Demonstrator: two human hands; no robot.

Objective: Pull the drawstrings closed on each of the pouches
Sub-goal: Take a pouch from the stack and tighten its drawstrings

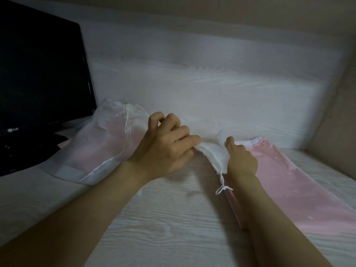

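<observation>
The white pouch [212, 154] is bunched up between the two hands, just above the table [173, 218] and a little right of the middle of my view. The left hand [165, 145] has its fingers curled, with thumb and forefinger pinching the left end of the gathered cloth. The right hand [241, 160] is clamped in a fist on the right end. I see its back and little of its fingers. From the lower edge of the bunched cloth the drawstring [223, 186] hangs down, a thin white cord ending in a knot with a small loop, just beside the right wrist.

Under and to the right of the right forearm lies a pink pouch [292, 185], shiny and flat on the table, running from near the right hand towards the lower right corner. The feed is dim and a bit smeared here, so I cannot tell whether the white cloth is a pouch of its own or the top hem of the pink one.

To the left, behind the left hand, a sheer pouch [104, 143] lies on the table with something pale pink showing through it. Its cord [127, 120] trails from the puckered top edge down across the fabric. Further left stands a black monitor [38, 74], its screen dark, close to the sheer pouch. A beige wall [231, 12] runs behind the table.
</observation>
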